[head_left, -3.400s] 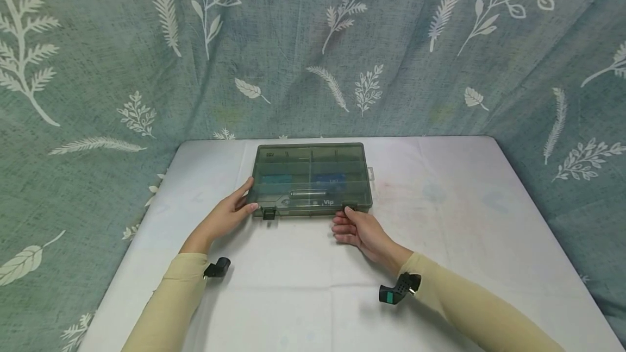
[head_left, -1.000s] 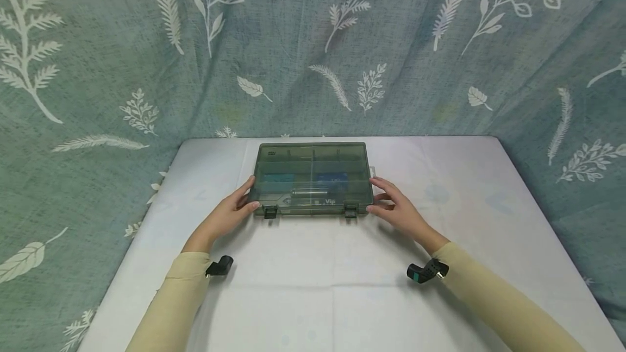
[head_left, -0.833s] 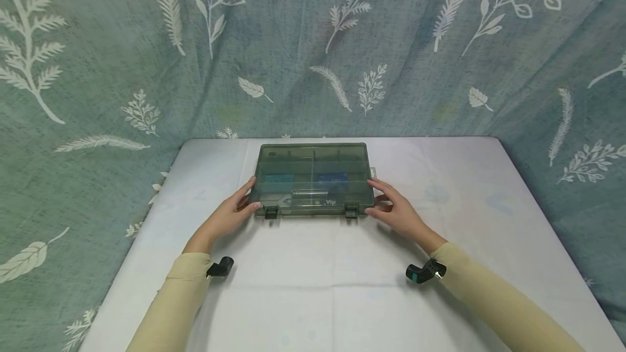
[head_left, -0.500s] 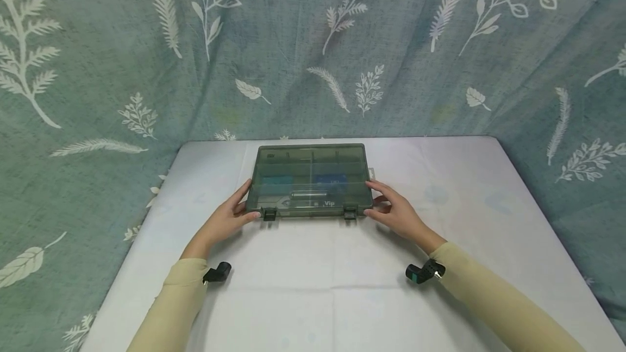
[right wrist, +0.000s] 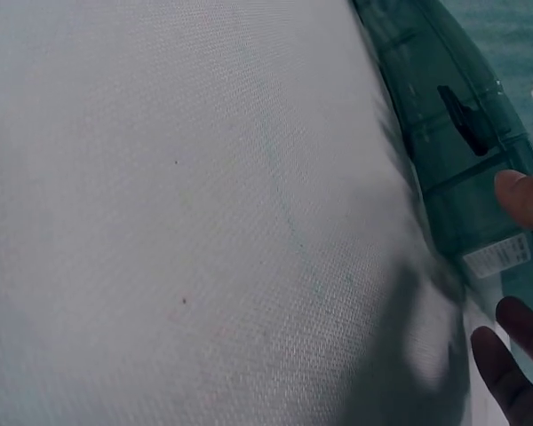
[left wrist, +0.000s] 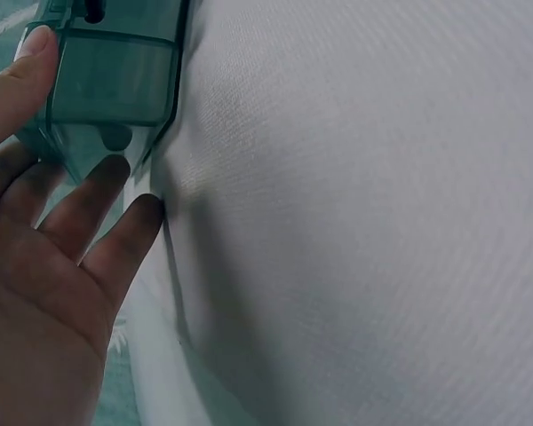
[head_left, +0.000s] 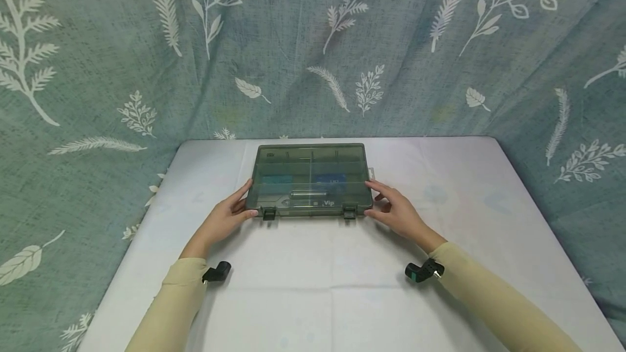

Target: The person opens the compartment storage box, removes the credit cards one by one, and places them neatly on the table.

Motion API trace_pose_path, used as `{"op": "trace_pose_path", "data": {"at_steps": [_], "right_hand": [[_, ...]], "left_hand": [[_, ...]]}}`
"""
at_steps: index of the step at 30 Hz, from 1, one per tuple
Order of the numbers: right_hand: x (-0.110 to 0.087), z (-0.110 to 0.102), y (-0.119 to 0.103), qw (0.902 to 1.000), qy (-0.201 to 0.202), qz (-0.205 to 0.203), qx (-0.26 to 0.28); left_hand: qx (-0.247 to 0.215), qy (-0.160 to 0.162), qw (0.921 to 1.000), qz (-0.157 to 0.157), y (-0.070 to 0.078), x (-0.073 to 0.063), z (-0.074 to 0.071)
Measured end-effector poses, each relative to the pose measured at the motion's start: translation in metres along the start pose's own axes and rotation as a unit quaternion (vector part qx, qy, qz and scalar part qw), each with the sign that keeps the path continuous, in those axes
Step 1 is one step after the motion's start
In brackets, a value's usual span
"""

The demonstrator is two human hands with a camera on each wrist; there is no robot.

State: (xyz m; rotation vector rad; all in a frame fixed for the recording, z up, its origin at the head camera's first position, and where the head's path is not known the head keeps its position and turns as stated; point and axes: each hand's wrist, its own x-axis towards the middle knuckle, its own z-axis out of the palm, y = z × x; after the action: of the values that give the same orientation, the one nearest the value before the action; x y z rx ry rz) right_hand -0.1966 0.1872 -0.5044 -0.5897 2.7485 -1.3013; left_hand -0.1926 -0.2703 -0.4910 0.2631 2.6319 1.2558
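A flat, see-through green plastic storage box [head_left: 337, 151], lid down, lies near the table's far side. Its lid is printed "Vip", and two dark latches sit along the front edge. Dim blue and teal pieces show through the lid. At the front left corner my left hand [head_left: 222, 224] holds the box, thumb on the front and fingers along the side. My right hand [head_left: 401, 216] holds the opposite corner the same way. In the left wrist view some lower fingers [left wrist: 129, 235] stand apart from the box; the right wrist view cuts off most of the hand.
White cloth covers the table [head_left: 303, 297]. A leaf-patterned green curtain [head_left: 293, 58] hangs behind it and along both sides. A small pale tab [head_left: 371, 174] sticks out from the box's right side. Each wrist wears a black camera.
My right hand has left the right front latch and moved right, onto the box's right side. My left hand has shifted slightly toward the front corner. The box stays about where it was.
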Motion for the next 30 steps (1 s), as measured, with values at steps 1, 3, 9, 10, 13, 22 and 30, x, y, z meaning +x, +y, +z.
{"op": "trace_pose_path", "data": {"at_steps": [1, 3, 9, 10, 13, 22, 30], "right_hand": [[0.000, -0.001, 0.000, 1.0000, 0.001, 0.001, -0.007], [0.000, -0.001, -0.001, 0.9998, 0.001, 0.005, -0.019], [-0.002, -0.002, -0.004, 0.9993, 0.003, 0.010, -0.037], [-0.003, -0.003, -0.005, 0.9992, 0.004, 0.009, -0.038], [-0.004, -0.003, -0.006, 0.9991, 0.006, 0.004, -0.041], [-0.007, -0.006, -0.010, 0.9986, 0.015, -0.014, -0.049], [-0.013, -0.008, -0.013, 0.9980, 0.021, -0.032, -0.051]], "left_hand": [[0.001, 0.002, 1.0000, 0.000, 0.000, 0.000, 0.000], [0.005, 0.004, 1.0000, 0.003, 0.000, 0.000, 0.000], [0.014, 0.008, 0.9998, 0.015, 0.001, -0.002, 0.002], [0.017, 0.009, 0.9997, 0.018, 0.001, -0.003, 0.002], [0.025, 0.012, 0.9993, 0.025, 0.001, -0.004, 0.003], [0.049, 0.018, 0.9983, 0.025, 0.005, -0.009, 0.002], [0.059, 0.023, 0.9976, 0.027, 0.009, -0.014, -0.002]]}}
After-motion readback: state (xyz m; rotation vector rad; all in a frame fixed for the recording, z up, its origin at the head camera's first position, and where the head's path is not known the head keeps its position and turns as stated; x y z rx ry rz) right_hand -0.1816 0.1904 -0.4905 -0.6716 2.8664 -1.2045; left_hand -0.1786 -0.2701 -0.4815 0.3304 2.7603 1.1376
